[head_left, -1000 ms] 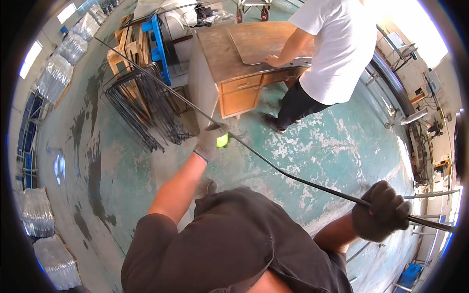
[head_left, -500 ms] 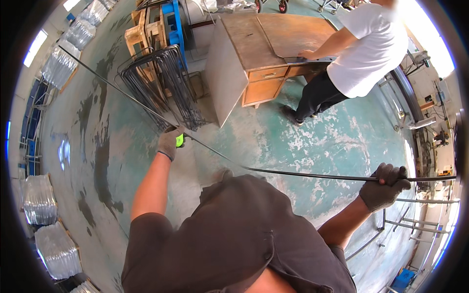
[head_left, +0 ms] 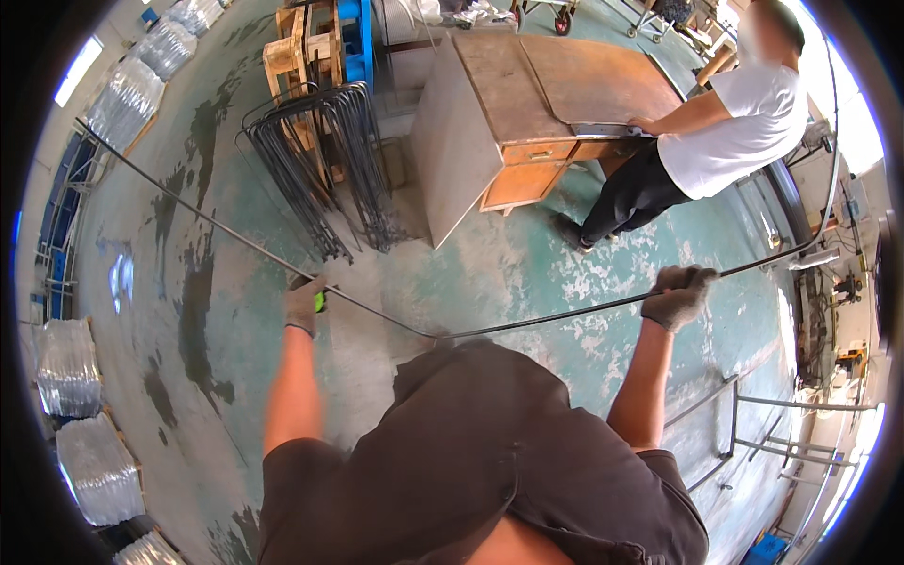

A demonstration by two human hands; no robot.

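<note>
A long, thin, dark metal rod (head_left: 546,320) stretches across in front of me, with a bend near my waist and another at the far right, where it turns upward. My left hand (head_left: 303,305), in a grey-brown glove with a bright green patch, is closed round its left stretch. That end reaches out to the upper left. On the right stretch, short of the second bend, my right hand (head_left: 678,298) grips it in a dark glove. Beyond my left hand, several bent black metal frames (head_left: 325,160) lean in a bundle.
A worn wooden desk (head_left: 537,85) stands ahead, with a person in a white shirt (head_left: 734,132) at its right side. Wooden pallets (head_left: 287,61) rise behind the bent frames. Wrapped stacks (head_left: 71,367) line the left; a metal rack (head_left: 734,419) is at the lower right.
My right hand has swung up and inward with the rod, and its right-hand bend has come into view. My left hand has shifted left and slightly down, still gripping.
</note>
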